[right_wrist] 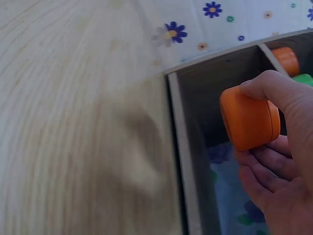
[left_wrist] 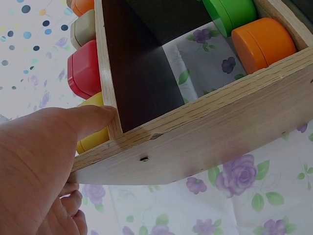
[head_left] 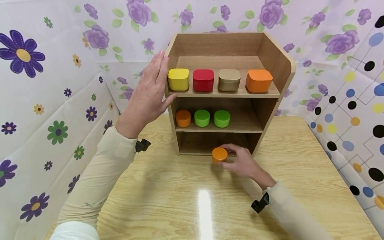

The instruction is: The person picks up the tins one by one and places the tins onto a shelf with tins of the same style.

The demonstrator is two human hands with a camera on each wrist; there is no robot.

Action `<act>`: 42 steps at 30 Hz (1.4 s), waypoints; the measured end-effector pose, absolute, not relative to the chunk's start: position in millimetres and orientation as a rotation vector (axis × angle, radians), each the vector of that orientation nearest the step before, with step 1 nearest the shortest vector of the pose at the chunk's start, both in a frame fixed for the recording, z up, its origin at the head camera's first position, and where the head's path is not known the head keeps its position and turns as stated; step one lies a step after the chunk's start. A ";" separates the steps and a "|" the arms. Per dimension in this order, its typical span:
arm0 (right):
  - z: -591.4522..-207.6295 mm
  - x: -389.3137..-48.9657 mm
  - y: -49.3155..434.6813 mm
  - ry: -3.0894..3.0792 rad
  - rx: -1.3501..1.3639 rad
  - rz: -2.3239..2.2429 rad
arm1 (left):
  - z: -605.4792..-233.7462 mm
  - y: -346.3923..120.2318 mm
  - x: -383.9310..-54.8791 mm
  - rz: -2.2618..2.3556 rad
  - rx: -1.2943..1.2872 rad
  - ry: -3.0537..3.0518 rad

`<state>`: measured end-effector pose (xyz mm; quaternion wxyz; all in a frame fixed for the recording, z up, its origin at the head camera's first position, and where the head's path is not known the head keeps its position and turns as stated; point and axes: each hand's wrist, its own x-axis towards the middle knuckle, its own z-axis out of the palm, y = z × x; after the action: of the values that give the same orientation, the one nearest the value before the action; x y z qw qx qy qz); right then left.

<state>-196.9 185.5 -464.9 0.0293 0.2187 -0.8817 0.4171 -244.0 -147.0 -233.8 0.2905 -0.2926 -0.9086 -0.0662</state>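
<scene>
My right hand [head_left: 240, 161] pinches a small orange lidded container [head_left: 219, 154] between thumb and fingers. In the head view it is in front of the bottom compartment of a wooden shelf [head_left: 220, 95]; the right wrist view shows the container's rounded side [right_wrist: 247, 117] close up. Against the shelf's left side panel my left hand [head_left: 148, 90] rests with straight fingers, its thumb [left_wrist: 93, 117] over the front edge beside the top board. Round containers stand on the middle board: one orange [head_left: 183, 118] and two green, including the right one [head_left: 222, 119].
On the upper board are yellow [head_left: 178, 80], red [head_left: 203, 80], beige [head_left: 229, 80] and orange [head_left: 259, 81] lidded boxes with rounded corners. The shelf stands on a light wooden table [head_left: 168, 200]. Flowered cloth [head_left: 66, 100] hangs behind and left, dotted cloth [head_left: 351, 133] at right.
</scene>
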 end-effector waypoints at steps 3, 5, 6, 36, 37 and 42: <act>-457.4 -194.8 195.1 -2.699 0.665 1.252 | -233.3 -146.8 -244.3 -0.178 -0.784 -2.418; -452.8 -193.0 201.1 -2.690 0.658 1.249 | -233.2 -147.0 -244.3 -0.180 -0.783 -2.418; -450.9 -192.3 204.0 -2.685 0.655 1.242 | -233.2 -147.1 -244.3 -0.181 -0.782 -2.419; -369.5 -195.2 243.3 -2.545 0.511 1.066 | -234.4 -146.2 -244.9 -0.209 -0.787 -2.422; -367.7 -196.8 242.7 -2.548 0.499 1.066 | -234.4 -146.2 -245.1 -0.208 -0.787 -2.422; -362.3 -203.5 238.0 -2.564 0.460 1.068 | -234.3 -146.4 -245.4 -0.201 -0.783 -2.427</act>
<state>-203.5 238.0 -362.3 0.1626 0.1613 -0.8986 0.3743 -245.4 -146.4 -234.3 0.2877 -0.2931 -0.9087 -0.0754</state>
